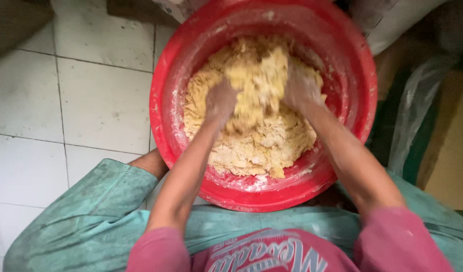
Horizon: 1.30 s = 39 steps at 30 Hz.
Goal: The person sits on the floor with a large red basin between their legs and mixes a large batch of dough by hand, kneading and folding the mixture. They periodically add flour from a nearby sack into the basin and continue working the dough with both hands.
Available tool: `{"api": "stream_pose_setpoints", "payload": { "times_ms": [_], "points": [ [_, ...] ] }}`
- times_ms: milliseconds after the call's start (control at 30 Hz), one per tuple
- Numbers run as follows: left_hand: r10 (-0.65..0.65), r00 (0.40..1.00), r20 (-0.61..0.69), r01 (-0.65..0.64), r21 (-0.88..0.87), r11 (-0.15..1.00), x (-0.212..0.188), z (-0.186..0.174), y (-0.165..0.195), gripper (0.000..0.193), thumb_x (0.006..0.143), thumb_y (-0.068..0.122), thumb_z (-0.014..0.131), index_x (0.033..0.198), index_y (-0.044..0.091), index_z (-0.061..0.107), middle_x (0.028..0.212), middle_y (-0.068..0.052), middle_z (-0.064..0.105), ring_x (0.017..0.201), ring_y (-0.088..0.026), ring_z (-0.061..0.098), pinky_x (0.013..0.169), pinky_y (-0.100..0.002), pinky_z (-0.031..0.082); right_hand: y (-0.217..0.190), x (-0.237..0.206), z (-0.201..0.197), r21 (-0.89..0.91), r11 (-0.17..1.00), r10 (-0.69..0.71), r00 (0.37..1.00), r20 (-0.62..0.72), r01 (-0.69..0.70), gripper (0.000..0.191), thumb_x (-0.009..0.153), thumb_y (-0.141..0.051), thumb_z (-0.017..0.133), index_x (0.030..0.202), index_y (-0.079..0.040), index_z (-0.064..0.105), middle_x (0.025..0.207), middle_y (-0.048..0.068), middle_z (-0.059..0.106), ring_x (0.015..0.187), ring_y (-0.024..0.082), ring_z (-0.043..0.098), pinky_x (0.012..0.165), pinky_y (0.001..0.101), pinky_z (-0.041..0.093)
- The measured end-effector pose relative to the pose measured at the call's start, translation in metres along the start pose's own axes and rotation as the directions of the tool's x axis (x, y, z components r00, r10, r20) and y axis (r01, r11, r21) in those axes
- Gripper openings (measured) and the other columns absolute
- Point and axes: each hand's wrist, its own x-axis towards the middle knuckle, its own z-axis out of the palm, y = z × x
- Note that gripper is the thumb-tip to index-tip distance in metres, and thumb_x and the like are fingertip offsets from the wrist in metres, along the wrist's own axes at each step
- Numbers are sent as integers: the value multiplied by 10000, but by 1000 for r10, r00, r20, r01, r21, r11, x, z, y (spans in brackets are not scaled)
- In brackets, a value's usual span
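A large red plastic basin (166,100) stands on the tiled floor between my knees. It holds a heap of crumbly pale yellow dough (256,146) dusted with flour. My left hand (220,100) and my right hand (302,88) are both inside the basin. Together they press and lift one big lump of dough (256,80) between them. Flour coats both hands, and the fingers are partly buried in the lump.
White floor tiles (90,100) spread to the left of the basin. My legs in teal trousers (90,216) flank its near side. White sacks (392,20) and a clear plastic sheet (412,111) crowd the right, beside a brown cardboard surface (453,151).
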Motion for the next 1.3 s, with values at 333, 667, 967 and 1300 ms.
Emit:
{"api": "stream_pose_setpoints", "payload": {
  "times_ms": [333, 667, 967, 1300],
  "points": [
    [283, 933, 223, -295, 21, 955, -175, 45, 18, 1218, 781, 451, 846, 1670, 178, 58, 1633, -421, -25, 1443, -557, 219, 1195, -574, 257, -51, -154, 115, -47, 998, -23, 994, 106, 28, 1144, 894, -745, 508, 1574, 60, 63, 1559, 428, 4, 1458, 637, 139, 1036, 523, 472],
    [479, 858, 183, -512, 253, 821, 5, -4, 5, 1135, 789, 696, 779, 1580, 271, 85, 1680, -293, -81, 1558, -436, -32, 1234, -644, -67, -53, -25, 82, -119, 989, -66, 987, 144, 84, 952, 910, -570, 643, 1581, -41, 222, 1706, 320, 45, 1567, 556, 39, 1190, 743, 130],
    [163, 984, -70, -150, 166, 975, 46, -24, -3, 1004, 820, 573, 727, 1582, 179, 206, 1634, -274, 102, 1497, -453, 129, 1145, -633, 185, -43, 48, -28, 26, 999, 23, 998, -64, -21, 1031, 967, -494, 602, 1635, -56, -50, 1706, 175, 46, 1300, 327, 503, 1125, 558, 374],
    [306, 932, 193, -359, 392, 847, -161, 69, -19, 948, 775, 371, 743, 1576, 35, 363, 1469, -284, 439, 1369, -423, 398, 1091, -468, 404, -64, -87, 104, 197, 979, -95, 980, 177, 59, 714, 916, -670, 559, 1284, -64, 651, 1269, 210, 711, 1088, 331, 698, 887, 463, 579]
  ]
}}
